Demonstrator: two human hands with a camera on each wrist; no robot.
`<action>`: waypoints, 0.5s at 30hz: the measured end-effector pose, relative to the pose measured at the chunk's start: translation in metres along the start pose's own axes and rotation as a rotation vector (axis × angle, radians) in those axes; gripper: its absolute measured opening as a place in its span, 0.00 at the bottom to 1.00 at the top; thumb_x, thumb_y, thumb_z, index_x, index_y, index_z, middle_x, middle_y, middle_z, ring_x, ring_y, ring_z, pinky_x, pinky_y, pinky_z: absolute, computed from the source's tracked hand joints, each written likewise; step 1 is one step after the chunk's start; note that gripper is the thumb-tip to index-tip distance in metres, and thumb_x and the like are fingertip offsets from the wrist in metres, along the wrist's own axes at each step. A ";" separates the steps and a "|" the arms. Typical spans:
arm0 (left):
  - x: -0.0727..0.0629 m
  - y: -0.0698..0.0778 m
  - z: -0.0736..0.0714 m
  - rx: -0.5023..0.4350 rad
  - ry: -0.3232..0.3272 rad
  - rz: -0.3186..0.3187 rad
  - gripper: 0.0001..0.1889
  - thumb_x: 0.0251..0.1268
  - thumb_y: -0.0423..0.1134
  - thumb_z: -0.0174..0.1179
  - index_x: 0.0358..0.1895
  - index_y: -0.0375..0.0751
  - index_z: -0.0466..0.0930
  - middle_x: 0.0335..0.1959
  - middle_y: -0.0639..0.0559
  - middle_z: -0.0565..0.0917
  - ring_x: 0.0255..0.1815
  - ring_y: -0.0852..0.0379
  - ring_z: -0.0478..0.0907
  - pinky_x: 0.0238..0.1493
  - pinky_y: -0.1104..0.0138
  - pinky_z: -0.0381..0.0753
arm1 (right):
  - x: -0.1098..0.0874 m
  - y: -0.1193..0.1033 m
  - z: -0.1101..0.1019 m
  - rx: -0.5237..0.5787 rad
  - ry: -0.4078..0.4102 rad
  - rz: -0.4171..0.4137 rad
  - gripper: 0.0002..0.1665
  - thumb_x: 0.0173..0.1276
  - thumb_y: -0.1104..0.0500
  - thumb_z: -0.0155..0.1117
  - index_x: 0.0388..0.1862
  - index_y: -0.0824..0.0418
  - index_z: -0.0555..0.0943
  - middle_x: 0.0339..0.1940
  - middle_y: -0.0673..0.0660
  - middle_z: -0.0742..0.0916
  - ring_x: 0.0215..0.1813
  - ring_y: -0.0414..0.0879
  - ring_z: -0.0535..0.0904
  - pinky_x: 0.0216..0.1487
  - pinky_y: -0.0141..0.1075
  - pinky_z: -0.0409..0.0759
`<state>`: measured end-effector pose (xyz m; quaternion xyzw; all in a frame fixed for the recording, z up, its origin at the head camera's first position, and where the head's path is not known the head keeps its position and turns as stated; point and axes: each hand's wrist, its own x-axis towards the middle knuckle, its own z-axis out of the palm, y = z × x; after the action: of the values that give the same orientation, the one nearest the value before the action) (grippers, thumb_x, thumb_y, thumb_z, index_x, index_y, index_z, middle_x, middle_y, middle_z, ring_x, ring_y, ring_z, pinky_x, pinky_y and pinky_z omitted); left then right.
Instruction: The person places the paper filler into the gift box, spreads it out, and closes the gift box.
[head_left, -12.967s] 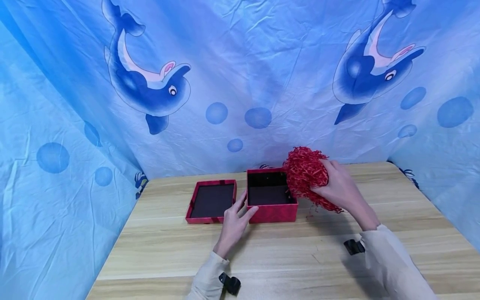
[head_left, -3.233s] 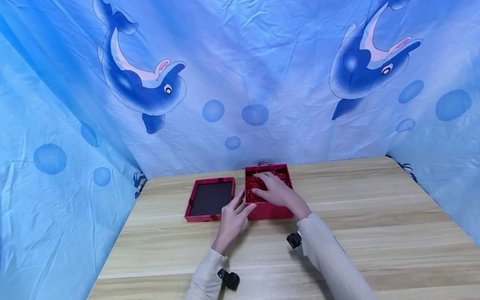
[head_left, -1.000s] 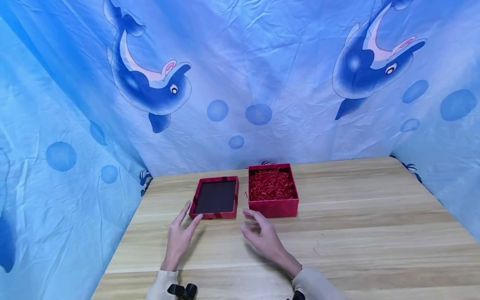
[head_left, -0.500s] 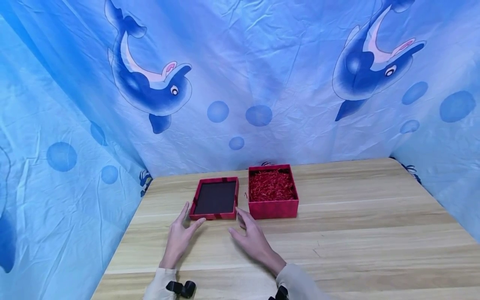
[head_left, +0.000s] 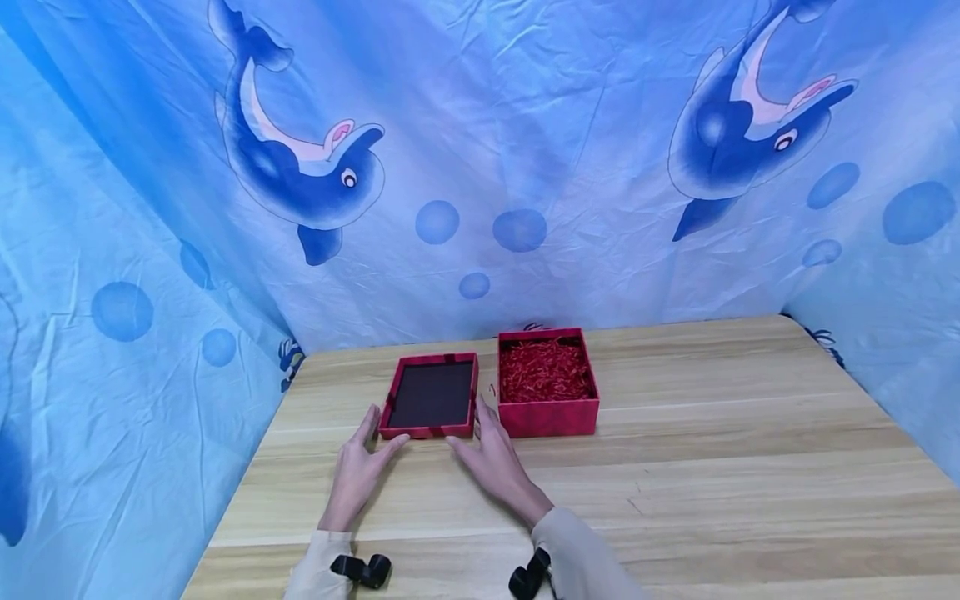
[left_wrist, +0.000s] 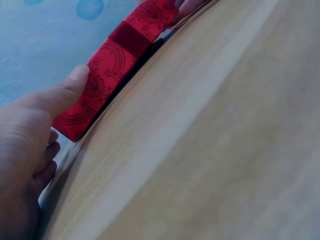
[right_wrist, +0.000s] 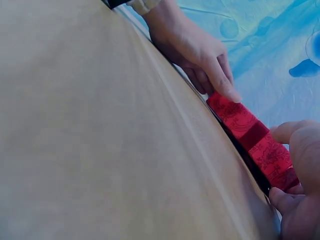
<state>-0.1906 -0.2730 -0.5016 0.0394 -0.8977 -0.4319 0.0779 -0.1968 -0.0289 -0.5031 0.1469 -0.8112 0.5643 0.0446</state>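
Observation:
A shallow red box lid (head_left: 429, 432) lies inside up on the table in the head view, its inside black. My left hand (head_left: 354, 479) holds its near left corner, thumb on the front edge. At the near right corner my right hand (head_left: 498, 473) holds it, thumb in front and fingers along the right side. The left wrist view shows the lid's patterned red side (left_wrist: 107, 70) with a dark red ribbon across it, my left thumb on it. To the lid's right stands the deeper red box (head_left: 549, 420), filled with red shredded paper (head_left: 543, 369).
The wooden table (head_left: 712, 467) carries a few thin strands in front of the box. A blue dolphin-print cloth (head_left: 600, 167) hangs close behind the table and at both sides. Black cameras sit on both wrists.
Earlier my right hand held the shredded paper beside the bare box, then worked it inside. Both hands have since moved to the lid; my right hand has just reached its right corner.

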 end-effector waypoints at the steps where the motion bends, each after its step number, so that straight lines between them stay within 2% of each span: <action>1: 0.000 0.000 0.000 0.000 0.002 -0.004 0.55 0.63 0.63 0.69 0.82 0.34 0.52 0.79 0.42 0.61 0.80 0.43 0.56 0.78 0.49 0.56 | 0.002 -0.001 0.001 0.000 0.006 0.005 0.52 0.74 0.53 0.70 0.83 0.70 0.52 0.79 0.70 0.66 0.72 0.61 0.72 0.69 0.50 0.74; 4: 0.001 -0.001 0.001 0.014 0.014 -0.004 0.54 0.63 0.62 0.70 0.82 0.35 0.53 0.79 0.41 0.62 0.80 0.42 0.58 0.77 0.48 0.59 | 0.006 -0.001 0.004 -0.024 0.031 0.004 0.53 0.73 0.53 0.71 0.83 0.71 0.52 0.79 0.70 0.66 0.75 0.61 0.68 0.73 0.52 0.69; 8: 0.002 -0.002 0.003 0.061 0.035 0.023 0.49 0.65 0.57 0.71 0.80 0.34 0.58 0.76 0.36 0.65 0.77 0.37 0.62 0.73 0.45 0.65 | 0.009 0.000 0.007 -0.039 0.054 -0.003 0.51 0.73 0.55 0.71 0.82 0.71 0.54 0.79 0.70 0.66 0.78 0.60 0.63 0.75 0.52 0.65; 15: 0.002 -0.003 0.006 0.095 0.062 0.069 0.42 0.68 0.51 0.70 0.78 0.33 0.63 0.70 0.31 0.71 0.73 0.35 0.67 0.69 0.42 0.70 | 0.009 0.001 0.010 -0.058 0.062 -0.019 0.47 0.74 0.55 0.69 0.80 0.74 0.58 0.78 0.72 0.67 0.78 0.62 0.63 0.76 0.52 0.64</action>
<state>-0.1935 -0.2704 -0.5074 0.0256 -0.9152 -0.3844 0.1185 -0.2050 -0.0394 -0.5054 0.1358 -0.8238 0.5446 0.0793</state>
